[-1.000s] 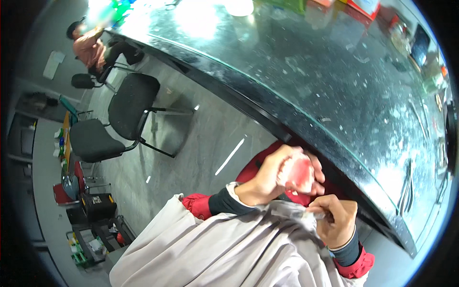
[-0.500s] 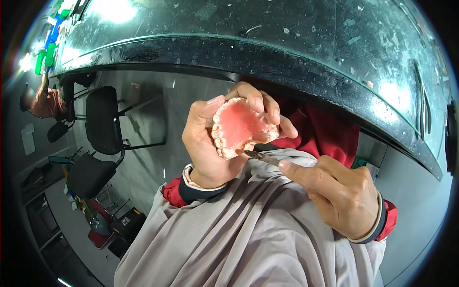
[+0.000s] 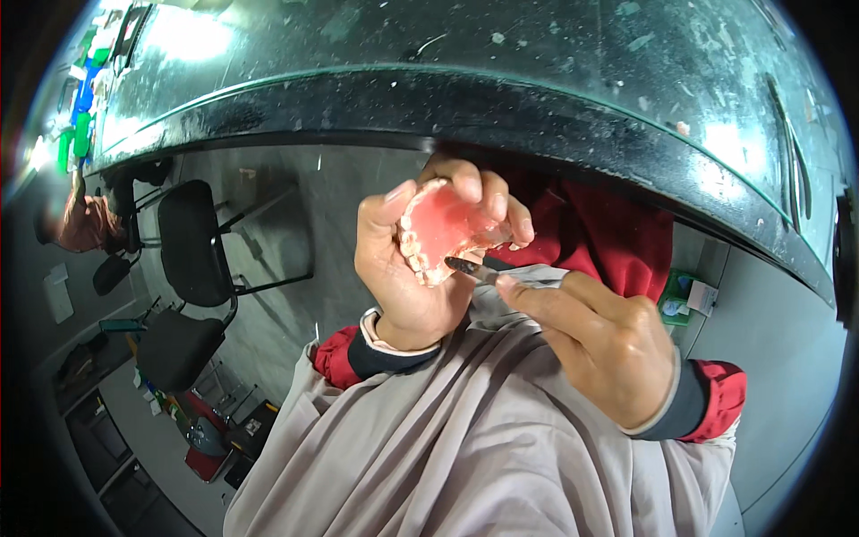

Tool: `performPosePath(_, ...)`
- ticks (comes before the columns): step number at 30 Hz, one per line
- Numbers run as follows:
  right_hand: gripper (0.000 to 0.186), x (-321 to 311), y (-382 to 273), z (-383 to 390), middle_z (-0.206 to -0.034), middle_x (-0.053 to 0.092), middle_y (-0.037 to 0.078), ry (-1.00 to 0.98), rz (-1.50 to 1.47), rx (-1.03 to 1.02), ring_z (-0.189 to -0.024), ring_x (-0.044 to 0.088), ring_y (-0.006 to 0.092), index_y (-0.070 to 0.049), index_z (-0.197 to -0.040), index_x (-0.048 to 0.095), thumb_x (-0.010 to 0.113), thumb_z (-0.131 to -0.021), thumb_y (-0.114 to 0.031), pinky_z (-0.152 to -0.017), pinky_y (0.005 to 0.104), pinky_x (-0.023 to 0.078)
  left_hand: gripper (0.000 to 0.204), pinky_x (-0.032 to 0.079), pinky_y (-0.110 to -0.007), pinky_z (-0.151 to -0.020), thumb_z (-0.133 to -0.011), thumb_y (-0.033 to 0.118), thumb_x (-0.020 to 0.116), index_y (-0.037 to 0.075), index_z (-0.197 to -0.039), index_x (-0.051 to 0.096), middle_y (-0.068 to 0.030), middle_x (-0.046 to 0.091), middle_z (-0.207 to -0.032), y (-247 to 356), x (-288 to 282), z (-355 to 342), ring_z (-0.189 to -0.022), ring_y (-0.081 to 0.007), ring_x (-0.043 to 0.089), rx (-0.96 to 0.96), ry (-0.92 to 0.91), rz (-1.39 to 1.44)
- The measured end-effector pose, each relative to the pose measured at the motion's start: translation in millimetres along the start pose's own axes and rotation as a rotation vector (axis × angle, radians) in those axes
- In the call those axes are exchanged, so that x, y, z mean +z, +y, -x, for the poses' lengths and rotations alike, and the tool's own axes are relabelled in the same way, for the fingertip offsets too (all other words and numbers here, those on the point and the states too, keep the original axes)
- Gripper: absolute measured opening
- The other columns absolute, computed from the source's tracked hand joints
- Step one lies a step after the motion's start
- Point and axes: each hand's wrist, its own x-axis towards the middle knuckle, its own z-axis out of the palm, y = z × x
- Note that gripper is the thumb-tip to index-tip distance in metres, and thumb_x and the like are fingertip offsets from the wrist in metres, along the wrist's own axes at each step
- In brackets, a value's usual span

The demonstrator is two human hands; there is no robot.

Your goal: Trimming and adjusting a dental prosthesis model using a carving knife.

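Note:
My left hand point(image 3: 403, 268) is wrapped round a denture model point(image 3: 440, 224), its fingers curled over the far rim and the thumb at the left side. Smooth pink wax fills the middle of the model, with a row of cream teeth along its left and lower rim. In my right hand point(image 3: 617, 345) is a wax knife point(image 3: 470, 268) with a dark, stained blade. The blade's tip lies at the lower edge of the pink part, just inside the teeth; whether it presses in, I cannot tell. The model is tilted, and my fingers hide its far side.
A dark bench with a glass top point(image 3: 528, 98) runs across the far side, its edge just beyond my hands. Thin tools point(image 3: 791, 161) lie on it at right. Black chairs point(image 3: 192, 242) stand at left, near another person point(image 3: 89, 219). Pale cloth point(image 3: 483, 421) covers my lap.
My left hand has tilted the model. My right hand has shifted left with the knife, whose tip now lies farther left, against the pink wax by the lower teeth.

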Motion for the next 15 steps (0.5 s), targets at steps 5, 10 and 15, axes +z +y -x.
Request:
performPosePath(5,0.019,23,16,13,-0.088,0.065,0.014,0.068,-0.201,0.167,-0.075,0.064,0.029,0.0,-0.097,0.063,0.058,-0.079,0.004,-0.064,0.0302,0.051,0.037,0.04,-0.038,-0.072,-0.083,0.04,0.041,0.006,-0.083,0.052,-0.0082,0.052,-0.077,-31,-13,0,-0.078,-0.0285,0.049,-0.073,0.159,0.067)
performPosePath(10,0.017,58,65,25,-0.077,0.062,0.02,0.128,-0.277,0.285,-0.069,0.06,0.0366,-0.005,-0.099,0.06,0.053,-0.083,-0.006,-0.061,0.0433,0.047,0.036,0.048,-0.038,-0.07,-0.082,0.038,0.041,0.004,-0.081,0.054,-0.0095,0.055,-0.075,-87,-59,-12,-0.07,-0.0269,0.058,-0.326,0.34,0.035)
performPosePath(15,0.015,57,74,16,-0.085,0.064,0.019,0.033,-0.32,0.391,-0.078,0.062,0.0348,0.001,-0.097,0.059,0.055,-0.083,-0.004,-0.067,0.0368,0.048,0.035,0.05,-0.038,-0.069,-0.082,0.037,0.042,0.005,-0.083,0.056,-0.0092,0.059,-0.077,-93,-75,-24,-0.07,-0.026,0.061,-0.344,0.342,-0.027)
